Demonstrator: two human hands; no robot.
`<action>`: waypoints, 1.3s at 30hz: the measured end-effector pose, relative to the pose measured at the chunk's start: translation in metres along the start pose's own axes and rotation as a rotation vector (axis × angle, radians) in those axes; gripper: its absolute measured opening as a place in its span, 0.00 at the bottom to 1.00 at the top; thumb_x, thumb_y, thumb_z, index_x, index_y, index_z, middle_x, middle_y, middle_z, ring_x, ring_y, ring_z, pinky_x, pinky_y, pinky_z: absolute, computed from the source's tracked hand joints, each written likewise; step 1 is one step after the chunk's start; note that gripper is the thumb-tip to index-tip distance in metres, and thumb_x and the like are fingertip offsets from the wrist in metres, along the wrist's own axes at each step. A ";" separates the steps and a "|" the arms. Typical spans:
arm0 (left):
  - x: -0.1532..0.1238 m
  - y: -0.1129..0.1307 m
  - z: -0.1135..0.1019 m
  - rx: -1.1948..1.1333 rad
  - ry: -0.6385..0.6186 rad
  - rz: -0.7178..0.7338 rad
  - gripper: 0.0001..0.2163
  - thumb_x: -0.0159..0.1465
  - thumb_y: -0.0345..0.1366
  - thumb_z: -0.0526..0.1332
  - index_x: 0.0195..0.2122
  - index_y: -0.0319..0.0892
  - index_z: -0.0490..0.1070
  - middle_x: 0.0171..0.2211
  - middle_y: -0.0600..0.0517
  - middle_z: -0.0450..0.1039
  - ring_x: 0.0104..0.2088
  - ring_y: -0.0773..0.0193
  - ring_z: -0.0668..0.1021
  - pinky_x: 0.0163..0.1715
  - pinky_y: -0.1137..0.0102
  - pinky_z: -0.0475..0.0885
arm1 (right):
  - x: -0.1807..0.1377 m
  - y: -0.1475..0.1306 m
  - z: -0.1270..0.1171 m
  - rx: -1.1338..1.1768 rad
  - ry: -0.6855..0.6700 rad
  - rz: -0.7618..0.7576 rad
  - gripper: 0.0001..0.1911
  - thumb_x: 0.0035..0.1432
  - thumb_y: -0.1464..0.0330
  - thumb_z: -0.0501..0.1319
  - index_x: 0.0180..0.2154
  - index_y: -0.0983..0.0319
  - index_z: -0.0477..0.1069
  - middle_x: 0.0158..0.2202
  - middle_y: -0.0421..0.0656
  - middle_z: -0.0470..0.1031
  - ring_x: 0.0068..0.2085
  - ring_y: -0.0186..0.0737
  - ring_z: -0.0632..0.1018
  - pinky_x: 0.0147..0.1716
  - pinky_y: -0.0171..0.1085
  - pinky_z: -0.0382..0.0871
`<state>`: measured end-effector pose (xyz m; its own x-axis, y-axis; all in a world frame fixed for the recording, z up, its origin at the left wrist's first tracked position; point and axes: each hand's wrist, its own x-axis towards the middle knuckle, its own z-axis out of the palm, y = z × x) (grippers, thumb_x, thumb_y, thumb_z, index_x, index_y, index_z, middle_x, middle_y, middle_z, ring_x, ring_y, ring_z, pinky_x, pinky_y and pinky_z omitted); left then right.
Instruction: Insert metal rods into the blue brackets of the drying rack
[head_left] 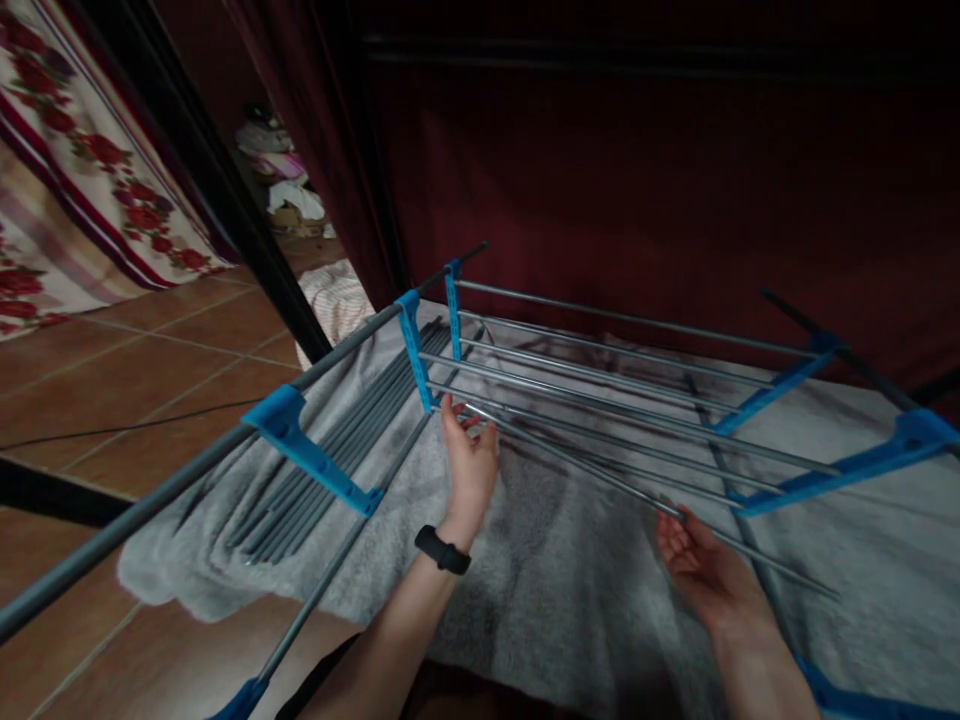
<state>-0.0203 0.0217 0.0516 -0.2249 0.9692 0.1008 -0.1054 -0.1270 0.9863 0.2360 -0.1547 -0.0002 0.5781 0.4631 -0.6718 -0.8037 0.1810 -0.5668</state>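
A drying rack with grey metal rods and blue plastic brackets [416, 350] lies partly assembled over a grey fluffy rug [570, 580]. My left hand [469, 465], with a black band on the wrist, pinches the near end of a loose thin metal rod [585, 465] close to the blue bracket. My right hand [694, 560] sits palm up under the same rod further along, fingers curled loosely around it. A bundle of spare grey rods [337, 450] lies on the rug to the left.
A long grey rail [150, 500] with a blue bracket [307, 445] runs diagonally at left. Terracotta floor tiles [112, 370] lie beyond, with a floral cloth [82, 150] at far left. A dark red wall or curtain [637, 180] closes the back.
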 end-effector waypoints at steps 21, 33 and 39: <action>-0.027 0.010 -0.007 1.291 -0.719 0.882 0.12 0.71 0.25 0.53 0.46 0.40 0.75 0.45 0.46 0.79 0.57 0.53 0.76 0.71 0.41 0.52 | -0.009 -0.002 0.007 -0.044 -0.040 0.063 0.16 0.65 0.81 0.54 0.42 0.59 0.75 0.36 0.38 0.81 0.37 0.31 0.84 0.42 0.33 0.84; -0.038 0.009 0.001 1.202 -0.882 1.069 0.12 0.74 0.29 0.53 0.53 0.42 0.73 0.41 0.49 0.77 0.43 0.60 0.76 0.51 0.62 0.65 | 0.000 -0.006 -0.002 -0.117 -0.040 0.076 0.14 0.62 0.78 0.57 0.42 0.56 0.75 0.37 0.39 0.80 0.37 0.35 0.84 0.38 0.36 0.85; -0.036 0.009 -0.001 1.181 -0.897 1.074 0.13 0.74 0.29 0.53 0.55 0.43 0.73 0.40 0.50 0.76 0.43 0.60 0.76 0.51 0.62 0.64 | 0.003 -0.021 -0.006 -0.136 0.005 0.052 0.15 0.63 0.79 0.55 0.40 0.55 0.75 0.37 0.38 0.80 0.38 0.33 0.83 0.39 0.34 0.84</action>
<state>-0.0140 -0.0146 0.0570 0.8416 0.4364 0.3181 0.4661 -0.8845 -0.0198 0.2556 -0.1625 0.0063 0.5374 0.4643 -0.7041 -0.8062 0.0377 -0.5904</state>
